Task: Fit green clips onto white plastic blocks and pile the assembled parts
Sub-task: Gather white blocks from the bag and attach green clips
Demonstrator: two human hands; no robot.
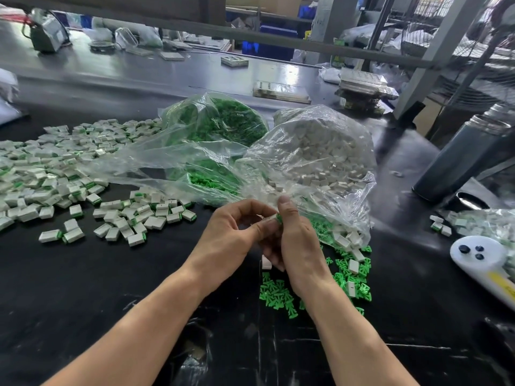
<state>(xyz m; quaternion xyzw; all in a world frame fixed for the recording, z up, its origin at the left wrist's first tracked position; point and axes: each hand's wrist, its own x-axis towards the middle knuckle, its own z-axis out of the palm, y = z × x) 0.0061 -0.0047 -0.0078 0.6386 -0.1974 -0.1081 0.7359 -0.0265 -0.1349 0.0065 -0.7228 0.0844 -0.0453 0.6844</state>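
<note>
My left hand (231, 240) and my right hand (295, 240) meet above the black table, fingers pinched together on one small white block with a green clip (274, 219) at its end. Most of that part is hidden by my fingers. Loose green clips (276, 295) and a few white blocks (353, 266) lie just under and to the right of my hands. A wide pile of assembled parts (55, 174) covers the table's left side. Behind my hands are a clear bag of green clips (220, 121) and a clear bag of white blocks (315, 151).
A grey cylindrical bottle (462, 157) stands at the right. A white handheld device (482, 260) with dark buttons lies at the right edge, beside another bag of parts (487, 224). Stacked trays (362, 90) and flat boards (281, 91) sit further back.
</note>
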